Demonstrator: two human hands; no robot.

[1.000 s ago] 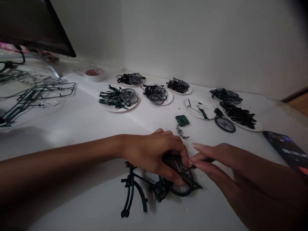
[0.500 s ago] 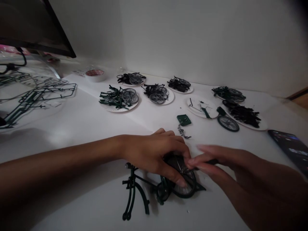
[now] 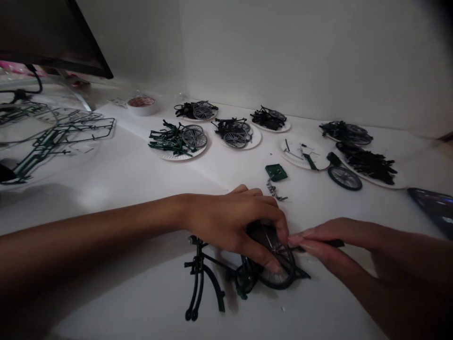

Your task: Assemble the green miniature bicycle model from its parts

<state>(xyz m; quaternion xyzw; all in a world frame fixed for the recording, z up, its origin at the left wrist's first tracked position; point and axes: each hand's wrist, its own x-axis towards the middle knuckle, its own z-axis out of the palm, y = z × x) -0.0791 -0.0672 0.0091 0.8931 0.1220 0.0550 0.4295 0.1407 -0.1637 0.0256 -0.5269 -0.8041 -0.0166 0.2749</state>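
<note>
A dark green model bicycle (image 3: 216, 263) lies on its side on the white table, its fork end without a wheel. My left hand (image 3: 230, 219) presses over the rear part, thumb and fingers closed around the spoked rear wheel (image 3: 285, 273). At that wheel's right edge, my right hand (image 3: 357, 250) pinches thumb and finger together on a slim dark piece (image 3: 336, 243). Most of this piece is hidden by the fingers, and I cannot tell its kind. Beyond the hands lie a green square part (image 3: 276, 172) and a small grey part (image 3: 274, 190).
Several paper plates with bicycle parts stand at the back, one (image 3: 292, 163) with a few pieces. A loose wheel (image 3: 345, 178) lies at right, near a phone (image 3: 433, 208). At left are part frames (image 3: 46, 144), a tape roll (image 3: 141, 106) and a monitor (image 3: 53, 38).
My view has shifted slightly, so everything appears a little further right. My right hand's fingers have drawn closer together by the wheel; my left hand keeps its hold.
</note>
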